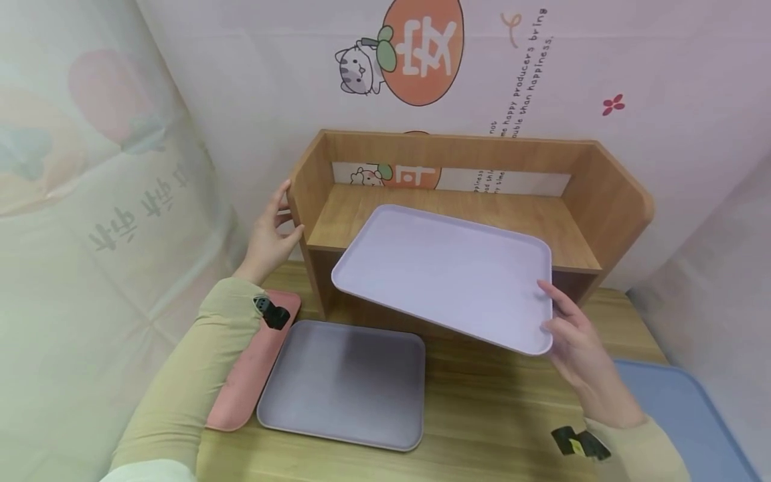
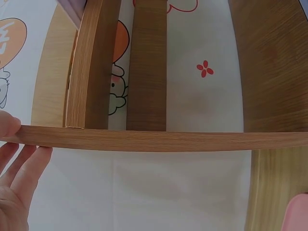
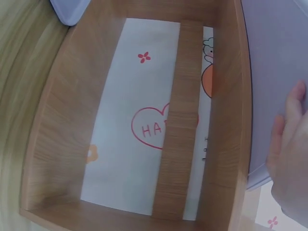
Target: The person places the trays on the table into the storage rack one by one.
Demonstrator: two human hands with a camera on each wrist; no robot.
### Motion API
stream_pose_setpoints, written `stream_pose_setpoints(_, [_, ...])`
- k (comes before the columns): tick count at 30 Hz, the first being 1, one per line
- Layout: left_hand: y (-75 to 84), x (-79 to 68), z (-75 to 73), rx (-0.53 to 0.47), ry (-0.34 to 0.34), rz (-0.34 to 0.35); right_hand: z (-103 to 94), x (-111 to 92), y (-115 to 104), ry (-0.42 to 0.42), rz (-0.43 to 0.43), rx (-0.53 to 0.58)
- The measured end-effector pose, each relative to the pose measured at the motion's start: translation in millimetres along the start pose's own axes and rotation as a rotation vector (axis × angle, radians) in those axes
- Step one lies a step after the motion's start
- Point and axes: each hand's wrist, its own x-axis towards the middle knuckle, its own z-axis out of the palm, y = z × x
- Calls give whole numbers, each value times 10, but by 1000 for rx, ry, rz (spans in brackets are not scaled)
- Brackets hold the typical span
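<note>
A light purple tray (image 1: 446, 274) is held tilted in front of the wooden shelf's upper board, its left end higher than its right front corner. My right hand (image 1: 578, 341) grips it at the right edge, thumb over the rim and the other fingers partly hidden beneath. In the right wrist view the tray's underside (image 3: 274, 62) shows beside the fingers. My left hand (image 1: 271, 234) holds the front edge of the left side panel of the wooden shelf (image 1: 307, 181). The left wrist view shows that hand (image 2: 17, 178) with thumb and fingers on either side of the panel's edge.
A grey-purple tray (image 1: 349, 385) lies on the wooden table (image 1: 494, 415) before the shelf. Left of it, partly under my left forearm, is a pink tray (image 1: 253, 368). A blue tray (image 1: 680, 402) lies at the right. Printed cloth (image 1: 253, 80) hangs behind and beside the shelf.
</note>
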Motion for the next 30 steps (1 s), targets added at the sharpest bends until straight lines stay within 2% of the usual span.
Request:
stream_pose_setpoints(3, [-6,1,-1,-2,-3,-7,59,57,-32,109,67,-111])
stream_pose_setpoints(9, [-1,1,-2,12,-3,-10,181,180,-119,211,242,-328])
stream_pose_setpoints(15, [21,-12,7,29,-6,-23,279,254,-125,274,334,-382])
stream_pose_setpoints(20, [17,-22,6,29,-10,-30,338,311,-118,307,355,-447])
stream_pose_setpoints(30, [26,-13,2,28,-6,-23,423,461,-15,367,303,-391])
